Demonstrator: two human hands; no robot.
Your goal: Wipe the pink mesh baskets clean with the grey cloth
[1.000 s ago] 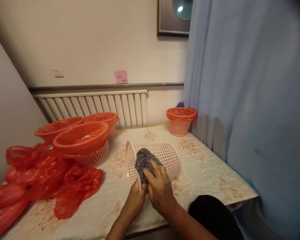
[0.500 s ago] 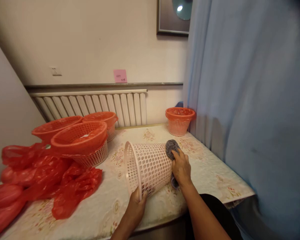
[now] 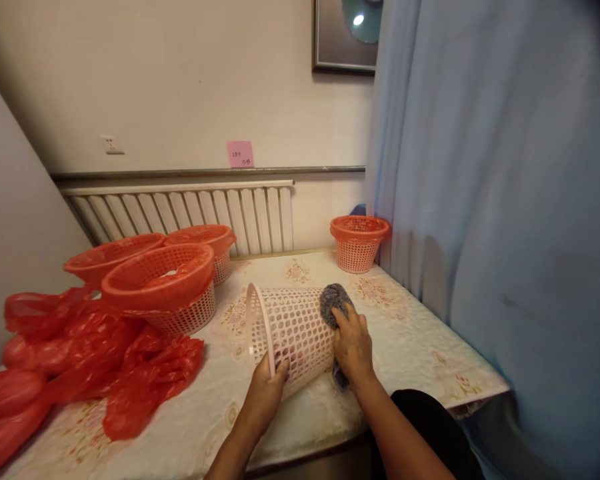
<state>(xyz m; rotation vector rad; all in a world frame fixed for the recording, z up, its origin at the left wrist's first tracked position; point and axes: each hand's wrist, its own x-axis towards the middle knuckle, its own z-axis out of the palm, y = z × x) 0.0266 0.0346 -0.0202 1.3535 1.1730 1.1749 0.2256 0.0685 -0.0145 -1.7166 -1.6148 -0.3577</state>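
Note:
A pale pink plastic basket [image 3: 300,333] with round holes lies on its side above the flowered tablecloth [image 3: 180,440], its wide mouth facing left. My left hand [image 3: 267,387] grips the basket's rim at the lower left, thumb outside and some fingers showing through the holes. In my right hand [image 3: 353,347] is a grey cloth [image 3: 334,305], pressed against the basket near its base on the right. Part of the cloth hangs below that hand. The palm side of my right hand is hidden.
At the left stand several baskets lined with red bags, one in front [image 3: 190,313]. Crumpled red plastic bags [image 3: 100,347] lie before them. Another lined basket [image 3: 359,253] stands at the back right, beside a blue curtain [image 3: 505,200]. A radiator [image 3: 205,210] runs along the wall.
The basket has shifted slightly left, along with both hands. My left hand has moved up a little, and the cloth under my right hand has moved left and slightly down.

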